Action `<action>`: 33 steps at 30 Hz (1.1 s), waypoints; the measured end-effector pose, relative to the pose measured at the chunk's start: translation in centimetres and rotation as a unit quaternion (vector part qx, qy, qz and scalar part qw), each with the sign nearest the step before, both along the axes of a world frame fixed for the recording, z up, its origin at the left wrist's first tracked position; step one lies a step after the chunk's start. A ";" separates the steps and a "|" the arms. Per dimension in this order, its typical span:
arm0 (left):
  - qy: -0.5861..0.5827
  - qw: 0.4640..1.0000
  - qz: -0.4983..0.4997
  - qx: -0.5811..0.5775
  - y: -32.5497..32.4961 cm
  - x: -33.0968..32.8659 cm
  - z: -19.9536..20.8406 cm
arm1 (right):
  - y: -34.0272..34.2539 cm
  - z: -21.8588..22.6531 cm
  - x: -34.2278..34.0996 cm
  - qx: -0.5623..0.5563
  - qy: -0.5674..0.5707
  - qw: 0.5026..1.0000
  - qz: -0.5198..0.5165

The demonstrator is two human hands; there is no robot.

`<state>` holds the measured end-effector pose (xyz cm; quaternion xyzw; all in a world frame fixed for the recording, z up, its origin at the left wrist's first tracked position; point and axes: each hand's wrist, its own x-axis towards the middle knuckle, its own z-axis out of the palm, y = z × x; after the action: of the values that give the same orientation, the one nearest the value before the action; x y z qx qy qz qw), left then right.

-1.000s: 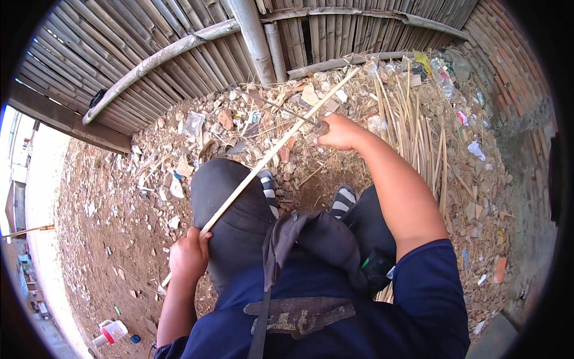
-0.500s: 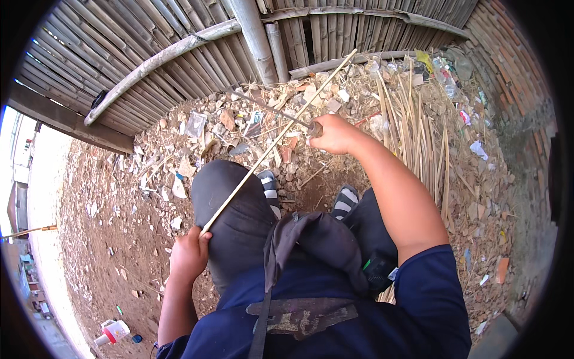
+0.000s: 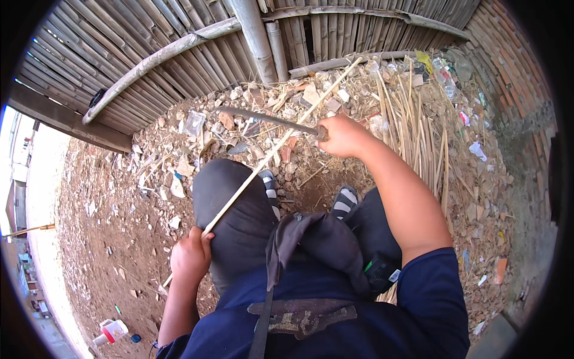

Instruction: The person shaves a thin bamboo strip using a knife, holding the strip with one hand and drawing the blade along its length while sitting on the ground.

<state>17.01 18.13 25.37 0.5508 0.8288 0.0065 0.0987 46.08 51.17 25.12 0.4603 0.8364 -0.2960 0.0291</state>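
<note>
My left hand is closed round the lower end of a long pale bamboo strip. The strip slants up and to the right across my left knee toward the fence, and a short end shows below the fist. My right hand grips the handle of a machete, its dark blade pointing left. The blade crosses the strip above the rubble; whether they touch I cannot tell.
A bundle of split bamboo strips lies on the ground to the right. Ahead stands a bamboo fence, with a brick wall at the right. Stones and litter cover the ground. A white and red jug is at the lower left.
The machete has turned so its blade shows broader, and my right hand has shifted slightly right and down. The strip has slid a little back through my left hand, its lower end now showing.
</note>
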 end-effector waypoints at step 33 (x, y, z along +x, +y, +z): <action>-0.038 0.999 -0.004 0.027 0.1 -0.8 -0.3 | 2.0 -0.9 2.5 -0.019 0.027 0.996 -0.079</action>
<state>16.25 18.28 25.07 0.5561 0.8215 0.0493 0.1156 48.54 53.21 24.17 0.5159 0.7923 -0.3256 -0.0086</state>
